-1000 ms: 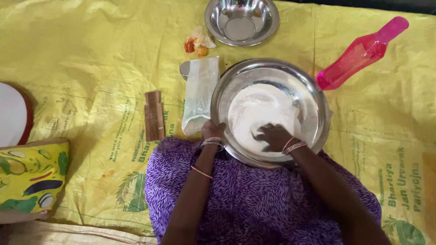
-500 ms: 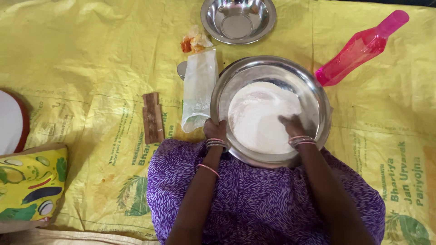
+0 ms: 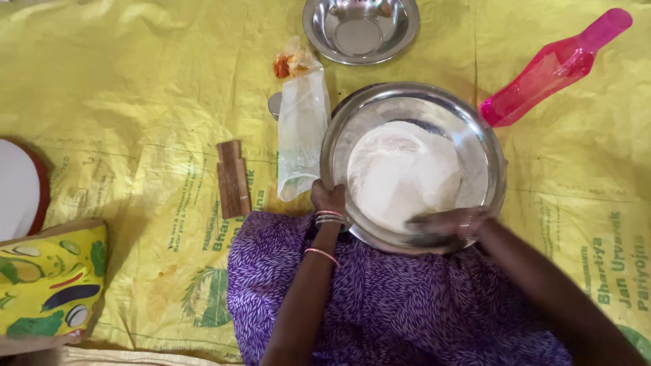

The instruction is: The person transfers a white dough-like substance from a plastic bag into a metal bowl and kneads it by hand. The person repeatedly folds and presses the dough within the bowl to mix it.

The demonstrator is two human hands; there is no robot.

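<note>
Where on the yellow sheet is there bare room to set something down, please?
The widest bare patch of the yellow sheet lies upper left, bordered by the wooden strip, the plastic bag and the round white board. Another lies right of the large steel bowl, below the pink bottle. Between both bowls and the bag it is crowded.

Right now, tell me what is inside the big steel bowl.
The big steel bowl holds a mound of white flour. The right hand reaches in at the near rim and looks blurred; the left hand grips the rim. The flour hides the bowl's bottom.
</note>
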